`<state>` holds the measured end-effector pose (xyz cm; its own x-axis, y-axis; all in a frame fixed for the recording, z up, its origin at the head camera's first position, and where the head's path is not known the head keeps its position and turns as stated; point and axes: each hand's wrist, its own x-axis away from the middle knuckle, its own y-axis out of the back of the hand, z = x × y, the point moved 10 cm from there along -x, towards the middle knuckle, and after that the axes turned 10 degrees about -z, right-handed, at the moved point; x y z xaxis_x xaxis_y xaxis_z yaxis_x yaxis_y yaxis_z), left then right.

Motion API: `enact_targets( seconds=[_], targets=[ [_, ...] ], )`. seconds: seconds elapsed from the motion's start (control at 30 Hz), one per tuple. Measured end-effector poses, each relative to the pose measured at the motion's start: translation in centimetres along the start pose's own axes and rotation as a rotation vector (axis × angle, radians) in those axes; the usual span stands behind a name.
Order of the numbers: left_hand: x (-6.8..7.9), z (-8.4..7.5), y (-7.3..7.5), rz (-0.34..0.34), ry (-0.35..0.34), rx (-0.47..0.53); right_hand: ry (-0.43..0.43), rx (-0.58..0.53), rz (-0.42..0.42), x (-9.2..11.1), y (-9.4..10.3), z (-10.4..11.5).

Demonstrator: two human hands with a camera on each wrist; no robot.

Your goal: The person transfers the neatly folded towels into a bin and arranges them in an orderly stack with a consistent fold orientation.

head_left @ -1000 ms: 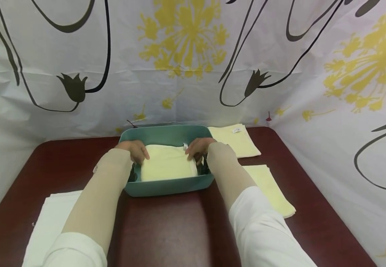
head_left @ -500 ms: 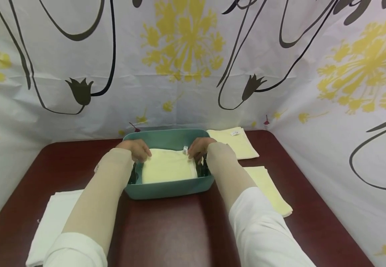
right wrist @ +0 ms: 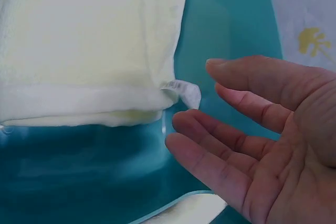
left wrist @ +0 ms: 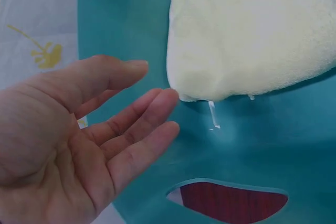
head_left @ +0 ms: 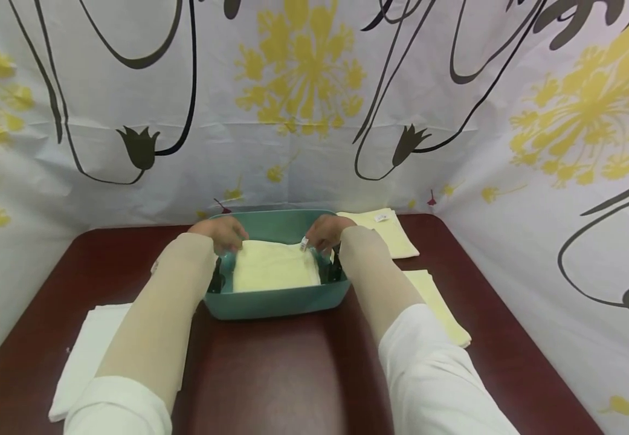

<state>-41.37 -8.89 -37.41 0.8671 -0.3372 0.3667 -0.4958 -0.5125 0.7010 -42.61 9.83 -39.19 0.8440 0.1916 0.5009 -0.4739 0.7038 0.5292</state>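
A folded pale yellow towel (head_left: pixel 276 267) lies inside a teal plastic basin (head_left: pixel 276 304). In the left wrist view my left hand (left wrist: pixel 100 129) is beside one corner of the towel, thumb and fingers apart, with nothing between them. My right hand (right wrist: pixel 268 129) is at the opposite side, by the corner with a small white tag (right wrist: pixel 186 93). Its fingers are also spread from the thumb and hold nothing; the fingertips are close to the tag, and I cannot tell whether they touch it. Handle holes (left wrist: pixel 231 201) show in the basin's ends.
Two more folded yellow towels, one at the back right (head_left: pixel 382 232) and one nearer (head_left: pixel 439 311), lie on the dark red table (head_left: pixel 270 374). A white folded cloth (head_left: pixel 88 356) is at the left, partly behind the left sleeve. A patterned curtain (head_left: pixel 292 151) hangs behind.
Both hands have let go of the towel's sides and lifted slightly off it. The towel now lies in the basin, and the head view has shifted a little.
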Motion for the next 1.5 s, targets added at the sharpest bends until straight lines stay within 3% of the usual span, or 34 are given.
enact_targets(
  seconds=[0.17,0.67,0.97,1.3,1.5],
  targets=[
    [0.1,-1.1,0.8,-0.039,-0.057,0.002,0.039,-0.042,-0.010,0.5,0.5,0.8],
    [1.0,-4.1,1.8,-0.112,-0.216,0.008,0.209,0.073,-0.108,2.8,2.2,3.4],
    [2.4,-6.9,2.0,-0.137,-0.306,-0.016,0.300,0.030,-0.147,4.5,3.6,4.2],
    [3.9,-9.2,2.0,-0.205,-0.377,-0.060,0.407,-0.049,-0.130,6.9,4.9,4.5],
    [5.0,-10.8,1.6,-0.227,-0.417,-0.046,0.437,-0.015,-0.170,8.2,5.5,4.0]
  ],
)
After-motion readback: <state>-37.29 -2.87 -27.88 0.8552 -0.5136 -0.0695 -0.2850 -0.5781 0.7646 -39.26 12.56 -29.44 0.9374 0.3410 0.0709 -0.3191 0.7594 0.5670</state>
